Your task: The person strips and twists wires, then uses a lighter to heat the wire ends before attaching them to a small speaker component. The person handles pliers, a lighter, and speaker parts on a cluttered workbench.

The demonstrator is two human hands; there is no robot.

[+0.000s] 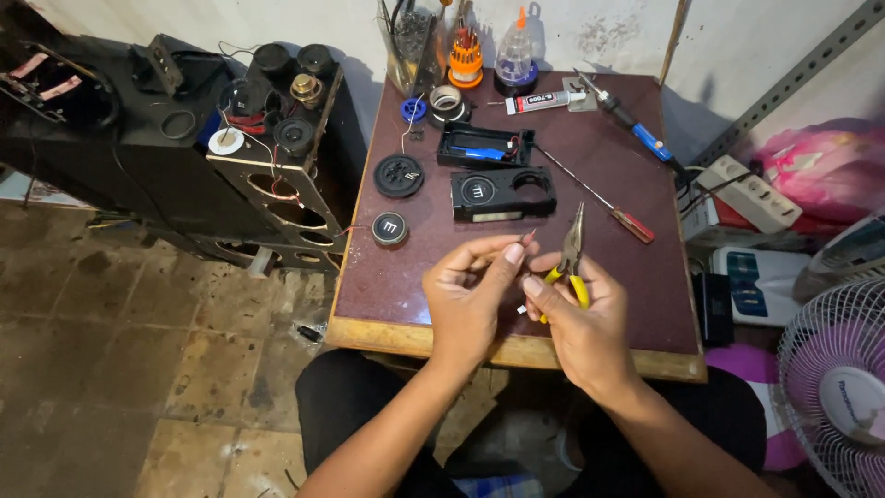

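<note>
Yellow-handled pliers (570, 258): we are gripping them in our right hand (581, 323), fingers wrapped round the handles, the long nose pointing up and away over the table (636, 304).
Left hand (470, 295): we are pinching a thin reddish wire (527, 238) between thumb and forefinger, its tip sticking up just beside the pliers' nose; the other fingers are curled in.
Hands together: we are holding them close above the near edge of the table, fingertips almost touching.
Head view, table top: we are seeing an open black casing (486, 146), a black front panel (502, 194) with one round hole, two round black caps (398, 175) and (390, 228), a long screwdriver with a red handle (599, 198), a soldering iron (636, 127), a glue tube (544, 101) and a rack of small screwdriver bits (466, 57).
Head view, surroundings: we are sitting beside a dismantled speaker cabinet (277, 157) on our left and a fan (839, 387) on our right.
Risk, as we judge it: the wire is fine and short, so too hard a squeeze from the pliers could be nicking or snapping it.
Risk, second: a loose pinch could be letting the wire slip and drop to the floor (138, 323), where it would be hard to find.
</note>
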